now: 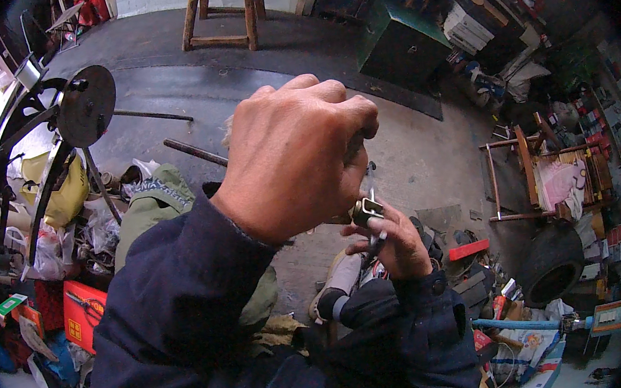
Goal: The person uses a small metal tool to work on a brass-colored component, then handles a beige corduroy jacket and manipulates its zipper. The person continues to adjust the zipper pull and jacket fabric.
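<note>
My left hand [298, 153] is raised in the middle of the view with its back toward me, fingers curled into a fist. What it holds, if anything, is hidden behind the knuckles. Just below and to its right, my right hand [402, 243] pinches a small brass-coloured metal piece [365, 211] with a squarish open end. A thin shiny metal pin [370, 182] sticks up beside this piece, close under the left fist. I cannot tell whether the left fingers touch it. Dark sleeves cover both forearms.
A black machine with a round disc [87, 106] stands at left, near a yellow container [57, 188] and plastic bags. Across the floor are a wooden stool [220, 42] and a green metal box [402, 47]. A wooden chair frame [526, 169] and a tyre [551, 265] are at right.
</note>
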### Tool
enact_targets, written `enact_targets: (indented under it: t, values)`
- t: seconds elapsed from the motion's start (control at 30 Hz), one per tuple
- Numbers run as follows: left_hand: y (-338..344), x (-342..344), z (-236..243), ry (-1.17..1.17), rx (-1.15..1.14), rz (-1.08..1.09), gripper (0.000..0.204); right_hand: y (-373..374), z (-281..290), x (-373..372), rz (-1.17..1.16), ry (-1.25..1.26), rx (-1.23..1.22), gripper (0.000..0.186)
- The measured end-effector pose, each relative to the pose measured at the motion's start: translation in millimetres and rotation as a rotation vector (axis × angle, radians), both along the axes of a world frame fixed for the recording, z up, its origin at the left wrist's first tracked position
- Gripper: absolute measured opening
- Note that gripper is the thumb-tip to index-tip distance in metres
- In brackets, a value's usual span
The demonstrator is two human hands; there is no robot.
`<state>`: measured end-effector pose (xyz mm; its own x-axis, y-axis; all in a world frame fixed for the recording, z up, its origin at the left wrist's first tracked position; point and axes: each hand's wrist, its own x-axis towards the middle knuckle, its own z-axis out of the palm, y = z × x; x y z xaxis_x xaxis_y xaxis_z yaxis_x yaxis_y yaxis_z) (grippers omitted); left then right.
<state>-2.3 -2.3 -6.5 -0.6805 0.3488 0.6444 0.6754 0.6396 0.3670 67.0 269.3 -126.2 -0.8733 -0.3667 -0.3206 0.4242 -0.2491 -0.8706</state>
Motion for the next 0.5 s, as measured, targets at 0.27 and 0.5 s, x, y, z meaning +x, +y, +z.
enact_targets:
  t: [0.27, 0.5]
  values:
    - [-1, -2, 0, 0.027, 0.018, 0.020, 0.018, -20, -11, 1, -0.168, 0.719, 0.560, 0.068]
    - [-1, -3, 0, 0.014, 0.015, 0.028, 0.017, -12, 3, 6, -0.134, 0.760, 0.786, 0.076]
